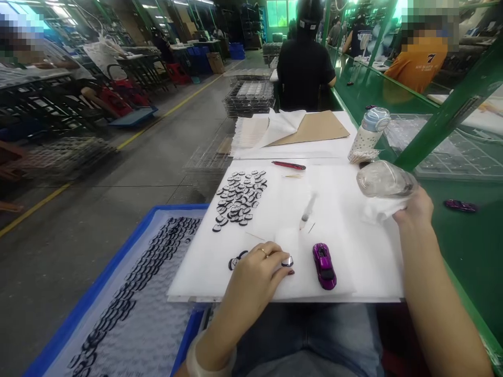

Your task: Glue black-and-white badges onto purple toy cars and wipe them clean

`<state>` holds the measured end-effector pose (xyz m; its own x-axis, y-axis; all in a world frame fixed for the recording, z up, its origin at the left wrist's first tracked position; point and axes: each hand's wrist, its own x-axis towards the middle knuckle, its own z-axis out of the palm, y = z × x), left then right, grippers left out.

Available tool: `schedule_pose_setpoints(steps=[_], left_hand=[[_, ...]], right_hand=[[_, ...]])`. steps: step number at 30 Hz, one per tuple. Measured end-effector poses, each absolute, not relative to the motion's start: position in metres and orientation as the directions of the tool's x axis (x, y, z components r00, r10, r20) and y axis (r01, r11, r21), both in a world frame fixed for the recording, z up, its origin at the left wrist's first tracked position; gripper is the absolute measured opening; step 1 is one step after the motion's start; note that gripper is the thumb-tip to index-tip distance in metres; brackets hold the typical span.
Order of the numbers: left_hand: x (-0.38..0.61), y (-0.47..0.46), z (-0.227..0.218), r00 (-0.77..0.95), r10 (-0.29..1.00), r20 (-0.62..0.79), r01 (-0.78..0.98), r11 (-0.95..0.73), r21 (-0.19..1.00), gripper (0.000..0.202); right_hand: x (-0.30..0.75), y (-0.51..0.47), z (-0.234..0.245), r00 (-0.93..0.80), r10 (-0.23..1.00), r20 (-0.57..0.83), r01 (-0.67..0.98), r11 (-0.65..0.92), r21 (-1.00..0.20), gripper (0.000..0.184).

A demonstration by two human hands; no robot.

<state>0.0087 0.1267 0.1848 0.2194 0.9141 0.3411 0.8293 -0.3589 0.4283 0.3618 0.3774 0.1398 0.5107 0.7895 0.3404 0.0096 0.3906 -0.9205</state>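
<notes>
White sheeting covers your bench. At right, your right hand grips a clear bottle, tipped sideways above a white tissue; wetting the tissue appears to be in hand. Near, left of the purple toy car, your left hand pinches a small silver-and-black piece. Next likely calls for setting the bottle upright, piece held steady.

Dim overall — windows glaring green (edges stretched).
</notes>
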Motion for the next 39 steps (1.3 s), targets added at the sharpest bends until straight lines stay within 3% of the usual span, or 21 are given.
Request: schedule_pose_setpoints(steps=[4, 7, 11, 14, 17, 19, 21, 23, 26, 28, 30, 32, 34, 39], left_hand=[[0.011, 0.134, 0.192, 0.201, 0.952, 0.232, 0.853, -0.286, 0.436, 0.015], [0.01, 0.133, 0.189, 0.117, 0.964, 0.238, 0.811, -0.231, 0.538, 0.014], [0.022, 0.124, 0.181, -0.104, 0.943, 0.317, 0.518, -0.221, 0.827, 0.011], [0.044, 0.121, 0.178, -0.104, 0.976, 0.192, 0.035, -0.189, 0.981, 0.015], [0.062, 0.126, 0.177, 0.02, 0.999, 0.049, -0.448, -0.035, 0.894, 0.018], [0.066, 0.13, 0.176, 0.084, 0.996, -0.011, -0.639, 0.063, 0.766, 0.018], [0.064, 0.133, 0.175, 0.122, 0.991, -0.046, -0.738, 0.122, 0.664, 0.018], [0.06, 0.134, 0.174, 0.134, 0.989, -0.063, -0.781, 0.145, 0.607, 0.019], [0.057, 0.134, 0.172, 0.121, 0.991, -0.059, -0.81, 0.133, 0.571, 0.023], [0.057, 0.133, 0.171, 0.136, 0.989, -0.056, -0.813, 0.143, 0.564, 0.024], [0.057, 0.133, 0.171, 0.146, 0.987, -0.07, -0.808, 0.159, 0.568, 0.024], [0.058, 0.133, 0.172, 0.14, 0.985, -0.097, -0.795, 0.17, 0.582, 0.026], [0.059, 0.133, 0.173, 0.12, 0.985, -0.125, -0.781, 0.172, 0.601, 0.028], [0.061, 0.133, 0.176, 0.099, 0.979, -0.177, -0.77, 0.188, 0.609, 0.028]], right_hand=[[0.337, 0.363, 0.129, 0.602, 0.797, 0.057, -0.19, 0.212, -0.959, 0.02], [0.318, 0.354, 0.13, 0.625, 0.781, 0.019, -0.201, 0.184, -0.962, 0.022], [0.307, 0.345, 0.153, 0.638, 0.749, 0.177, -0.035, 0.259, -0.965, 0.024], [0.301, 0.332, 0.183, 0.587, 0.69, 0.423, 0.202, 0.381, -0.902, 0.034], [0.29, 0.323, 0.213, 0.372, 0.687, 0.624, 0.414, 0.479, -0.774, 0.047], [0.279, 0.323, 0.229, 0.166, 0.723, 0.67, 0.513, 0.517, -0.685, 0.047], [0.269, 0.329, 0.242, 0.004, 0.737, 0.675, 0.58, 0.548, -0.602, 0.034], [0.261, 0.331, 0.251, -0.005, 0.717, 0.697, 0.513, 0.6, -0.614, 0.022], [0.252, 0.306, 0.259, 0.236, 0.669, 0.705, 0.143, 0.693, -0.706, 0.024], [0.247, 0.27, 0.258, 0.29, 0.675, 0.679, 0.036, 0.701, -0.712, 0.024], [0.241, 0.228, 0.252, 0.108, 0.699, 0.707, 0.197, 0.682, -0.704, 0.015], [0.233, 0.194, 0.243, -0.229, 0.657, 0.718, 0.375, 0.741, -0.558, 0.008], [0.225, 0.176, 0.235, -0.45, 0.567, 0.69, 0.39, 0.82, -0.419, 0.009], [0.212, 0.172, 0.224, -0.511, 0.421, 0.749, 0.358, 0.897, -0.26, 0.013]])
